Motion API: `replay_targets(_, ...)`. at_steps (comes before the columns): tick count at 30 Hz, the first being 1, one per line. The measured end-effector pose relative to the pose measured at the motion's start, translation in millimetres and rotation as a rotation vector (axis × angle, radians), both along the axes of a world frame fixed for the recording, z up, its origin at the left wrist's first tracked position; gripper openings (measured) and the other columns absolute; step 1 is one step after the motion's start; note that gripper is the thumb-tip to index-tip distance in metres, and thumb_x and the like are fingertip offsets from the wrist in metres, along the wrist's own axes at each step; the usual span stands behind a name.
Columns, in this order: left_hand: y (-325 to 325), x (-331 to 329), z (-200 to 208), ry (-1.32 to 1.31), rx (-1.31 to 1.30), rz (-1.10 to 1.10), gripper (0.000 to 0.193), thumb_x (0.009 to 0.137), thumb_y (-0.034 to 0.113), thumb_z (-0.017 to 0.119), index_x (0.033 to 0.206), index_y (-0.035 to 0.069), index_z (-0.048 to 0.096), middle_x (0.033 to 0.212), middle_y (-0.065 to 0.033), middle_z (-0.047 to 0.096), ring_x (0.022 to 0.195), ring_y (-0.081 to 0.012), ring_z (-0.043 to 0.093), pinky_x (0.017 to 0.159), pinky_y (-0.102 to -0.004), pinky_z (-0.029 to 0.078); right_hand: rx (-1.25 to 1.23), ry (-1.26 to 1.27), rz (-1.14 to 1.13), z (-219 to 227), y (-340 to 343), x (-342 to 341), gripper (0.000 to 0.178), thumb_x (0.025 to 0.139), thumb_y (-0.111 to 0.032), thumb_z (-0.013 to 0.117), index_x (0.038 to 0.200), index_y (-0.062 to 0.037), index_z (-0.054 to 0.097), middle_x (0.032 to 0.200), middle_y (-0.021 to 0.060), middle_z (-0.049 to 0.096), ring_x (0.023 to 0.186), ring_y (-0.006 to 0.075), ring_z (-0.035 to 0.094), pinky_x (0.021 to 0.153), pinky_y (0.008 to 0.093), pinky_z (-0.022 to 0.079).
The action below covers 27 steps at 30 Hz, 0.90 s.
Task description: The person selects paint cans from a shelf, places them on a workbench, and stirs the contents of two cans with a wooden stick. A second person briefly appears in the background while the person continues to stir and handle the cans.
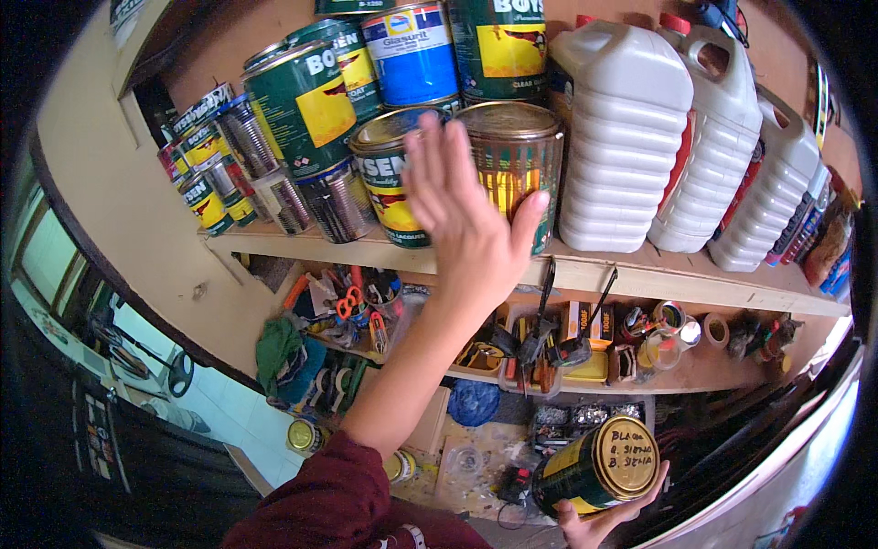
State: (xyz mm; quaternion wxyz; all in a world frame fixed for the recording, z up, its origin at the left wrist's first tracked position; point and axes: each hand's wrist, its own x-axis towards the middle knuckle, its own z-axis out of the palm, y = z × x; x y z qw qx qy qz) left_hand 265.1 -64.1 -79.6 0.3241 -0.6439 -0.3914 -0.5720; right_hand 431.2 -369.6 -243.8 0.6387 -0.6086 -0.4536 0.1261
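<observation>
My left hand [466, 197] is raised to the upper shelf, fingers stretched out and thumb apart, holding nothing. It is in front of a green-and-yellow paint can [389, 156] and a drip-stained paint can [514, 151]. Whether it touches either one I cannot tell. Down at the lower right, my right hand [608, 523] supports a dark green paint can [585, 471] from beneath and the side. That can is tilted, its gold lid [627, 457] turned up toward me with handwriting on it.
More paint cans [306, 105] are stacked along the upper shelf [640, 270], left of several ribbed plastic jugs [622, 137]. The lower shelf holds orange-handled scissors [349, 304], clamps [535, 343] and jars. On the workbench below are a blue bag [474, 403] and a tray of small hardware [585, 416].
</observation>
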Motion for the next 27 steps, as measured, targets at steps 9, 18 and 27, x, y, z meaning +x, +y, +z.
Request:
replay_targets(9, 5.3, -62.9, 14.9, -0.246, -0.147, -0.045, 0.090, 0.075, 0.029, 0.090, 0.148, 0.007, 0.040, 0.133, -0.0247, 0.042, 0.128, -0.0427, 0.042, 0.110, -0.0532, 0.035, 0.002, 0.048, 0.061, 5.0, 0.5, -14.0, 0.145, 0.065, -0.054, 0.094, 0.162, -0.0009, 0.000, 0.159, 0.0291, 0.021, 0.147, 0.0399, 0.033, 0.120, 0.0597, 0.031)
replay_targets(18, 14.9, -61.6, 6.7, -0.328, 0.059, -0.200, 0.081, 0.069, 0.023, 0.093, 0.132, 0.007, 0.043, 0.135, -0.0256, 0.044, 0.127, -0.0447, 0.044, 0.109, -0.0547, 0.036, 0.072, 0.167, 0.218, 4.9, 13.3, -41.9, 0.149, 0.062, -0.053, 0.094, 0.161, -0.0030, -0.005, 0.154, 0.0249, 0.027, 0.142, 0.0355, 0.040, 0.121, 0.0496, 0.030)
replay_targets(27, -98.0, -125.2, 56.4, -0.563, 0.005, -0.432, 0.087, 0.074, 0.019, 0.089, 0.142, 0.006, 0.036, 0.135, -0.0161, 0.043, 0.124, -0.0271, 0.049, 0.109, -0.0425, 0.042, 0.089, 0.027, 0.180, 24.3, 19.5, -50.6, 0.148, 0.063, -0.057, 0.093, 0.162, -0.0023, -0.003, 0.156, 0.0228, 0.023, 0.143, 0.0350, 0.037, 0.120, 0.0498, 0.030)
